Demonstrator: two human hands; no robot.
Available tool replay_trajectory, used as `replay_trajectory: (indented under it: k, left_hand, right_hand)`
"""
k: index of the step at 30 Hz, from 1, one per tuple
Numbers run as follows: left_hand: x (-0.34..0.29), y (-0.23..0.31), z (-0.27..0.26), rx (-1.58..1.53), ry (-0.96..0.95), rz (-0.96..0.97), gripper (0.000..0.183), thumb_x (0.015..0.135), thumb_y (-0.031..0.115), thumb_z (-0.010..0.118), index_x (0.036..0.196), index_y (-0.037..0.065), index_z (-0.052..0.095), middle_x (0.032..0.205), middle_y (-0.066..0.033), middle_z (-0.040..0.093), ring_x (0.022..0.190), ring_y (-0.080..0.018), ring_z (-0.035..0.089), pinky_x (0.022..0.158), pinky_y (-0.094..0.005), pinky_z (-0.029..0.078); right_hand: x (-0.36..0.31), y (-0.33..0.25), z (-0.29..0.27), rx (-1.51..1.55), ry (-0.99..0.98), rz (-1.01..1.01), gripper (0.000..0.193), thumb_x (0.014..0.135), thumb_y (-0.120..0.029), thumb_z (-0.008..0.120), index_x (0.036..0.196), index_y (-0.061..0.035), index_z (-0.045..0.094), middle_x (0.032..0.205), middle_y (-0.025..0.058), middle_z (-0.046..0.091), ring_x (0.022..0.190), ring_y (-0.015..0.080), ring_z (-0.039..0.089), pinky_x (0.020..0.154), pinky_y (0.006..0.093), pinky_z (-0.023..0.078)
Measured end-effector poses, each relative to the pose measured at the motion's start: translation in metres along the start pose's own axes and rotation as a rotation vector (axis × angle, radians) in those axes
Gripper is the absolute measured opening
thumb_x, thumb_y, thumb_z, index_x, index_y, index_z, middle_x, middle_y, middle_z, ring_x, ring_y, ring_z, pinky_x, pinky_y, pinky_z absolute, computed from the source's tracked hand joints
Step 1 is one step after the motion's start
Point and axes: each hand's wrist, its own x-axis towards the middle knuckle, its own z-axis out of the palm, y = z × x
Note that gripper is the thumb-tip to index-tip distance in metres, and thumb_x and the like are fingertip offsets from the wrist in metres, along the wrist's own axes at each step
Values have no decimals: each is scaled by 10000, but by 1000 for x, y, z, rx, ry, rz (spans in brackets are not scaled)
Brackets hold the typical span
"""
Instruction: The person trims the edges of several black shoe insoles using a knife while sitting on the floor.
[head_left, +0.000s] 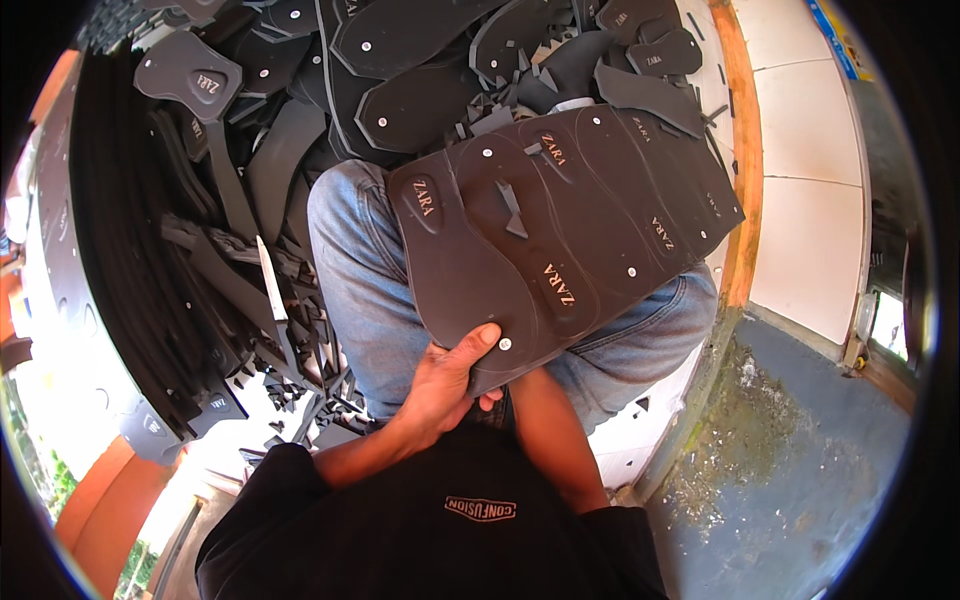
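A dark foam sheet (pixel 590 225) with several sandal-sole outlines cut into it lies tilted across my jean-clad legs. Pale lettering and small white dots mark the soles. My left hand (pixel 450 380) grips its near edge, thumb pressed on top beside a white dot and fingers curled beneath. My right forearm (pixel 555 430) runs up under that same edge; the sheet hides the right hand, so its fingers do not show. A small dark foam scrap (pixel 512 208) rests on the sheet's upper face.
Loose cut soles (pixel 420 108) and scraps are heaped beyond my knees. A pale-bladed knife (pixel 271 278) lies among offcuts on the left, near a tall stack of dark sheets (pixel 125 240). A wooden strip (pixel 742 150) edges the tiles on the right, above a grey, dirty floor (pixel 800 430).
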Motion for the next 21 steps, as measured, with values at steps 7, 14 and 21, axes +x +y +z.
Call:
replay_trajectory:
  k: [7,14,21]
  left_hand:
    - [-3,-6,4,-64,-33,30,391,811,345,686,1044,94,496,766,-58,569,513,-172,547,370,-280,406]
    - [-10,-3,-4,-46,-53,63,415,808,339,689,1064,85,486,785,-65,573,535,-177,559,369,-276,413]
    - [-28,-6,-7,28,-66,38,369,837,329,659,1012,31,532,737,-75,592,477,-146,538,367,-237,418]
  right_hand:
    - [9,-5,0,113,9,75,407,887,-402,477,1087,-59,565,920,80,622,772,177,608,656,297,501]
    - [24,-12,1,237,8,166,434,898,-438,452,1083,-62,567,912,72,620,753,161,606,641,287,503]
    - [25,-31,0,454,-14,320,464,909,-474,427,1079,-65,568,904,63,618,734,145,604,626,277,505]
